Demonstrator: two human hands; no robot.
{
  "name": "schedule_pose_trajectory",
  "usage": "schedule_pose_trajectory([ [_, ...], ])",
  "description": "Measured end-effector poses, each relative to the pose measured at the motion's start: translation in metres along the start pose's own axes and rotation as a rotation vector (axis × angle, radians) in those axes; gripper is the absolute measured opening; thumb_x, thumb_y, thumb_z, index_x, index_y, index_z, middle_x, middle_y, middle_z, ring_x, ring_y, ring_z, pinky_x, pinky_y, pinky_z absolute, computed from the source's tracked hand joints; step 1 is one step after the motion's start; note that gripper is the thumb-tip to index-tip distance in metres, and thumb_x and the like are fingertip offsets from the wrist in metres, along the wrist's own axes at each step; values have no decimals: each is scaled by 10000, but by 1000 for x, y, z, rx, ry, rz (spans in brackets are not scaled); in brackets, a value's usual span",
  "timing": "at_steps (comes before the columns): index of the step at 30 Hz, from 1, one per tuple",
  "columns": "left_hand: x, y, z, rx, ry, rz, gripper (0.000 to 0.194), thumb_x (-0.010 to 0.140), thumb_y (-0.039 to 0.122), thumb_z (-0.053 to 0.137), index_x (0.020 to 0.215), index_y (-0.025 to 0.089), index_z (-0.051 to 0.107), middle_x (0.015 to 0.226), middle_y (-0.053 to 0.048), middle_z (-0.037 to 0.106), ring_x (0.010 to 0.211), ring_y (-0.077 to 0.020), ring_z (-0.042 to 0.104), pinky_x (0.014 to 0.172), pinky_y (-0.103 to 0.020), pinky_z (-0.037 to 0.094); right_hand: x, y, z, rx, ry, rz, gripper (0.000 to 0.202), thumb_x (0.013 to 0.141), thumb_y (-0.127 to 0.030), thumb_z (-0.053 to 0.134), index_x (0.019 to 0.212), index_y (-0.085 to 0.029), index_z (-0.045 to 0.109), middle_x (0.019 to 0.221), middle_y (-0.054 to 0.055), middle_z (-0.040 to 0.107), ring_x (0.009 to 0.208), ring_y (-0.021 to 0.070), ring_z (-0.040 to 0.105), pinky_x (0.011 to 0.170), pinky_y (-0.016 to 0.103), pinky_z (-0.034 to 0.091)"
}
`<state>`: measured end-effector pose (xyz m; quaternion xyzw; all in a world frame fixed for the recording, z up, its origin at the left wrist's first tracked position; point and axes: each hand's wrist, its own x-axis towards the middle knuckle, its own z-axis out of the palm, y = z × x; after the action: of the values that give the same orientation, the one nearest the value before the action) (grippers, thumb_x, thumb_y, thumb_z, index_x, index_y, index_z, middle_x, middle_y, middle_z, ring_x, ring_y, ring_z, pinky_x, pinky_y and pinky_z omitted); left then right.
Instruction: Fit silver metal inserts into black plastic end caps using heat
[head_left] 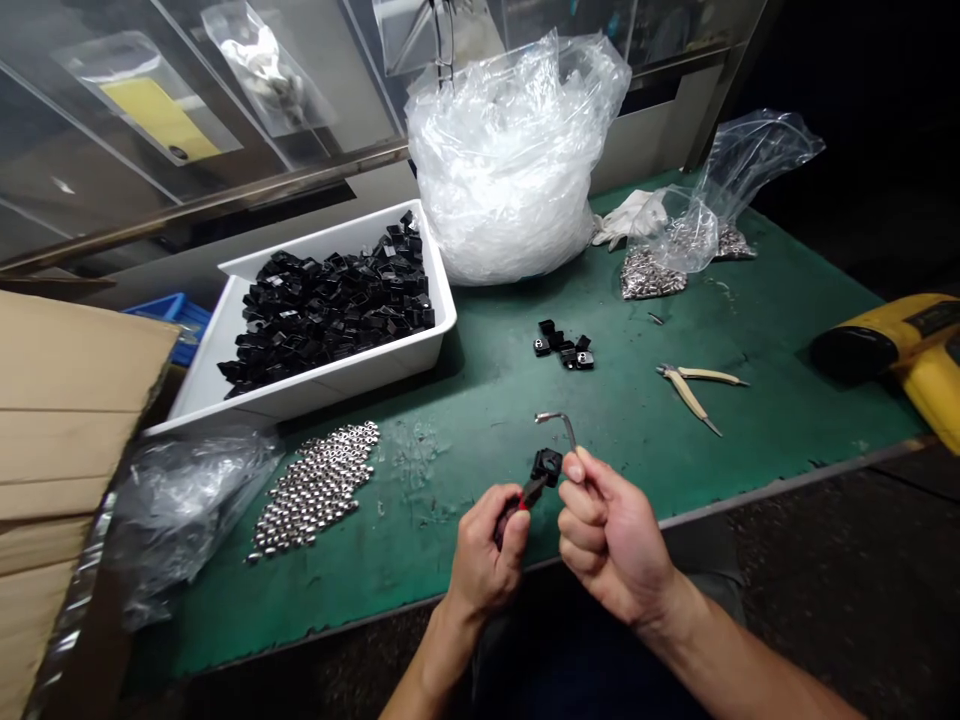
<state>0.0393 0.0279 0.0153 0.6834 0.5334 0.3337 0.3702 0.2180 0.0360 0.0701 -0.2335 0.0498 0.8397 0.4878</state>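
My left hand [487, 550] is wrapped round a pair of pliers [534, 490] with red on the handles. Their jaws meet a small black plastic part [547, 465] just above the front edge of the table. In my right hand [611, 530] is a bent metal hex key [556, 418], its short arm pointing left. A small shiny piece seems to sit on the key's tip, apart from the black part. Beyond my hands lies a small group of black parts [562, 345], some with metal in them. Many small metal pieces [319, 485] lie in rows on the left.
A white tray [442, 335] full of black parts stands at the back left, beside a large clear bag [510, 180]. Cream-handled cutters [694, 390], bags of metal pieces [652, 275] and a yellow tool [900, 350] lie right. A cardboard box [67, 430] stands left.
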Motion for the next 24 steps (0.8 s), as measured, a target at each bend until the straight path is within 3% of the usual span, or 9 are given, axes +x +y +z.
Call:
schedule_pose_trajectory([
  [6, -1, -6, 1, -124, 65, -151, 488, 1010, 600, 362, 980, 178, 604, 760, -11, 520, 665, -146, 460, 613, -269, 392, 0, -18, 1, -42, -27, 6, 299, 948, -409, 680, 853, -225, 465, 538, -140, 160, 416, 38, 47, 354, 145, 102],
  [14, -7, -15, 4, -380, 119, -237, 488, 997, 629, 388, 999, 184, 588, 765, -7, 486, 676, -135, 413, 616, -257, 355, -1, -22, -3, -203, 82, -37, 292, 963, -433, 656, 819, -206, 540, 545, -122, 185, 424, 34, 82, 365, 157, 99],
  [20, -26, -13, 6, -478, 272, -253, 521, 976, 662, 407, 982, 182, 607, 751, -11, 493, 673, -134, 428, 616, -256, 366, -3, -18, -3, -223, 154, 12, 314, 871, -435, 771, 796, -199, 577, 567, -116, 167, 446, 28, 75, 390, 192, 63],
  [24, -47, -16, -4, -496, 466, -266, 540, 955, 680, 432, 962, 179, 632, 772, -30, 531, 700, -145, 482, 637, -257, 421, 18, -1, -1, -361, 176, 98, 309, 907, -456, 721, 818, -191, 590, 595, -106, 183, 472, 35, 82, 407, 202, 60],
])
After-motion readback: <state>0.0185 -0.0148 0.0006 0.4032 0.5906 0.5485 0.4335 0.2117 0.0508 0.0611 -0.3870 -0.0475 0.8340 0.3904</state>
